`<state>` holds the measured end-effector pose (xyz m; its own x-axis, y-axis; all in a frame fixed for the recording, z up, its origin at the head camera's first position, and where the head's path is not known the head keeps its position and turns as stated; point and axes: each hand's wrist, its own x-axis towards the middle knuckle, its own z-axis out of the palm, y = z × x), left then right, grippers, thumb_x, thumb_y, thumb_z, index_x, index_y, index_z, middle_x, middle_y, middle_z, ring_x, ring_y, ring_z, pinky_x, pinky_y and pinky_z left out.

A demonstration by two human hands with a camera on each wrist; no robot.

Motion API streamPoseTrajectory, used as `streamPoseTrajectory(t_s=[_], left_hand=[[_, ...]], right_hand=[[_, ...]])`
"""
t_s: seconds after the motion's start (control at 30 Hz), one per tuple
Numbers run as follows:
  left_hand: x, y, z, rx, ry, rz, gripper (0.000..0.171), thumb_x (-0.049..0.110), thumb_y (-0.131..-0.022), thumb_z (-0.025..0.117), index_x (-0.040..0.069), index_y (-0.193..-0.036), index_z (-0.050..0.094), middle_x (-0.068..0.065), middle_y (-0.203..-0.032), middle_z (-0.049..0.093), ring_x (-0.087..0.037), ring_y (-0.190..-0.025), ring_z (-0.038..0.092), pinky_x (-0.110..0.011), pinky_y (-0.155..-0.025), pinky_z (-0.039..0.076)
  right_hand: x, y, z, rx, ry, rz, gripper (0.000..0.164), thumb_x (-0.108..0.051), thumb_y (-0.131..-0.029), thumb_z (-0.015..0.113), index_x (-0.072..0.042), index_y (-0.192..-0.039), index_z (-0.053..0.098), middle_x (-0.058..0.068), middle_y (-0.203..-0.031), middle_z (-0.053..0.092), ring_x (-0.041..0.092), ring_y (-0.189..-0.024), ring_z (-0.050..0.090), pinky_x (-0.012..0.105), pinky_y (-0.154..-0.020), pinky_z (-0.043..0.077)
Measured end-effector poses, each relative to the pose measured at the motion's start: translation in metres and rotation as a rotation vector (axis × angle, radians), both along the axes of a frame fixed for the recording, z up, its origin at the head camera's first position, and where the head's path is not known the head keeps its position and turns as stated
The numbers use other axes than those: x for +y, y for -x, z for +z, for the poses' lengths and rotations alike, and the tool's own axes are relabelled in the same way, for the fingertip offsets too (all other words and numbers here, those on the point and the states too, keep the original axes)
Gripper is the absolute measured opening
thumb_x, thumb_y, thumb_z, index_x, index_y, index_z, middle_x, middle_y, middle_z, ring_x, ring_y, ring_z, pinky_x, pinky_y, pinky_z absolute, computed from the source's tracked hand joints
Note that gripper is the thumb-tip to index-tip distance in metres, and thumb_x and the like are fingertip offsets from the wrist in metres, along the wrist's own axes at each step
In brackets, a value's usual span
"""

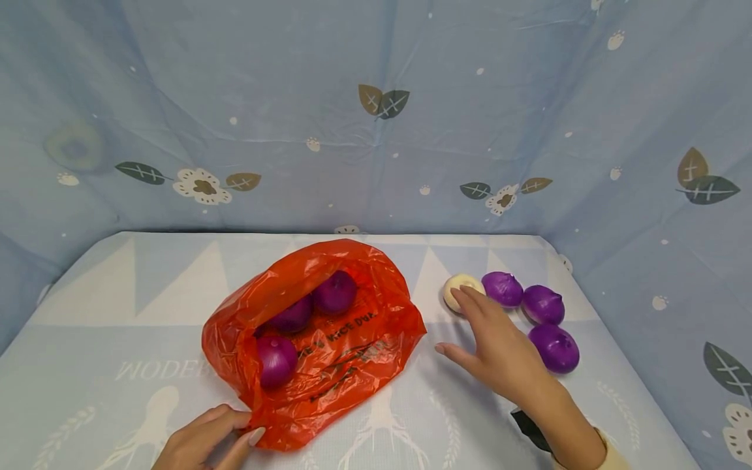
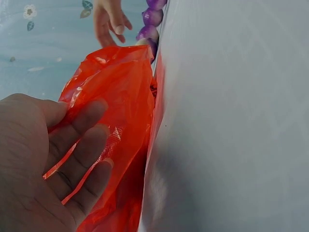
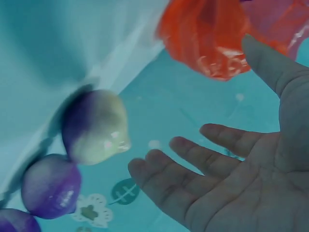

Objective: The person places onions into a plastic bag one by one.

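A red plastic bag [image 1: 358, 359] lies on its side with its mouth gaping, and several purple onions [image 1: 335, 292] show inside. My left hand [image 1: 202, 440] pinches the bag's near left edge between thumb and fingers. To the right of the bag, my right hand [image 1: 499, 346] hovers with fingers spread. Its fingertips overlap a pale onion [image 1: 451, 287] in the head view. In the right wrist view the palm faces that onion [image 3: 101, 128], part purple there, and a gap shows between them.
Purple onions [image 1: 543, 305] form a curved row from the pale onion toward the table's right edge. A patterned cloth covers the table [image 1: 170, 294]. Blue fabric [image 1: 294, 85] hangs behind and along the sides. A black object [image 1: 531, 431] shows beneath the right wrist.
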<state>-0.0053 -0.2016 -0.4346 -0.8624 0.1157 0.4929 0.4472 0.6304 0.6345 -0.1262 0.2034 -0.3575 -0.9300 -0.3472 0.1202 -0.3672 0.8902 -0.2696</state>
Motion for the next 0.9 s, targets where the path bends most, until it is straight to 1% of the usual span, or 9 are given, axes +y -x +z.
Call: streamPoseTrajectory(t_s=[0.2, 0.37, 0.47, 0.63, 0.73, 0.9], left_hand=[[0.000, 0.000, -0.001, 0.001, -0.002, 0.000, 0.051, -0.010, -0.062, 0.093, 0.025, -0.092, 0.072, 0.025, -0.084, 0.059, 0.003, -0.070, 0.055, -0.009, -0.064, 0.048], [0.000, 0.000, 0.000, -0.014, -0.001, 0.004, 0.050, -0.010, -0.062, 0.094, 0.025, -0.091, 0.072, 0.026, -0.083, 0.058, 0.003, -0.070, 0.055, -0.009, -0.065, 0.048], [0.000, -0.001, 0.000, -0.022, 0.007, 0.010, 0.050, -0.010, -0.063, 0.094, 0.025, -0.091, 0.072, 0.026, -0.083, 0.058, 0.004, -0.070, 0.055, -0.009, -0.065, 0.048], [0.000, -0.001, -0.001, -0.033, 0.007, 0.020, 0.049, -0.009, -0.063, 0.094, 0.024, -0.090, 0.072, 0.027, -0.083, 0.058, 0.004, -0.069, 0.055, -0.008, -0.065, 0.048], [0.000, 0.000, -0.001, -0.023, -0.005, 0.015, 0.050, -0.010, -0.062, 0.093, 0.024, -0.091, 0.072, 0.026, -0.083, 0.058, 0.003, -0.069, 0.055, -0.009, -0.065, 0.048], [-0.001, 0.000, -0.003, -0.003, -0.025, 0.000, 0.051, -0.012, -0.062, 0.093, 0.024, -0.091, 0.072, 0.024, -0.083, 0.059, 0.003, -0.069, 0.055, -0.009, -0.064, 0.048]], right_hand=[[0.012, 0.015, -0.007, -0.015, -0.024, -0.052, 0.093, -0.042, -0.086, 0.087, 0.000, -0.155, 0.041, 0.026, -0.157, 0.042, 0.046, -0.143, 0.040, 0.064, -0.110, 0.039], [0.023, 0.029, -0.016, -0.018, -0.031, -0.082, 0.088, -0.036, -0.086, 0.087, 0.005, -0.151, 0.043, 0.030, -0.153, 0.044, 0.048, -0.141, 0.041, 0.064, -0.112, 0.037], [0.028, 0.036, -0.021, -0.017, -0.027, -0.092, 0.085, -0.032, -0.086, 0.087, 0.007, -0.148, 0.044, 0.031, -0.150, 0.046, 0.048, -0.139, 0.043, 0.064, -0.112, 0.037], [0.031, 0.043, -0.027, 0.001, -0.016, -0.098, 0.081, -0.028, -0.086, 0.088, 0.008, -0.145, 0.046, 0.031, -0.146, 0.049, 0.049, -0.136, 0.045, 0.064, -0.111, 0.038], [0.030, 0.046, -0.028, 0.002, -0.011, -0.103, 0.080, -0.027, -0.085, 0.088, 0.007, -0.144, 0.048, 0.030, -0.145, 0.050, 0.048, -0.135, 0.046, 0.065, -0.110, 0.039], [0.028, 0.051, -0.030, -0.026, -0.004, -0.100, 0.079, -0.029, -0.085, 0.088, 0.006, -0.145, 0.049, 0.027, -0.144, 0.052, 0.047, -0.134, 0.047, 0.064, -0.108, 0.042]])
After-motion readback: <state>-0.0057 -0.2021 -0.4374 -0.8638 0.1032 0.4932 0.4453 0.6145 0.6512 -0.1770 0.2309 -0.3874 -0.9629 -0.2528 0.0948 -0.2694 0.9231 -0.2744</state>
